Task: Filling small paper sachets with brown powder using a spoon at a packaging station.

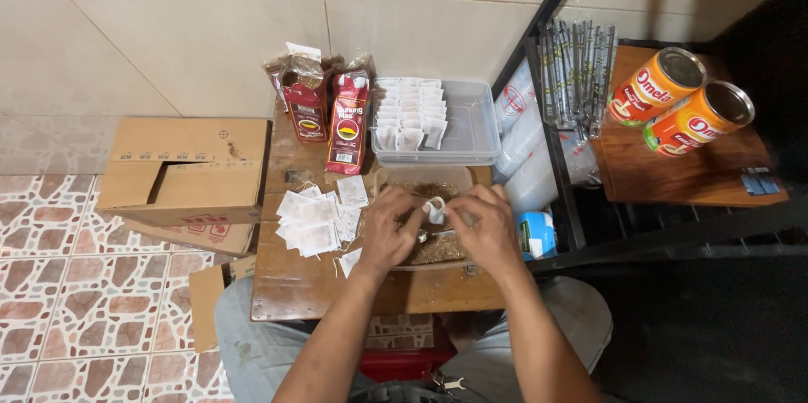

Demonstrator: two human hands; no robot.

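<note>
A: Where is the small table (337,285) worked at?

B: Over the shallow tray of loose tea (438,247). A small white filter bag (435,211) is pinched upright between the left hand (389,230) and right hand (486,229), equally near both.

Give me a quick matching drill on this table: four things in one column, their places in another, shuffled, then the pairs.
Things:
1. red packets
2. clear plastic box
3. loose white sachets
4. orange cans

Places:
A. lying on the wooden shelf at far right
B. spread on the table beside the left hand
C. standing against the tiled wall, tops torn open
D. behind the tray of brown loose material, holding rows of white sachets

Pairs: 1-C, 2-D, 3-B, 4-A
</note>
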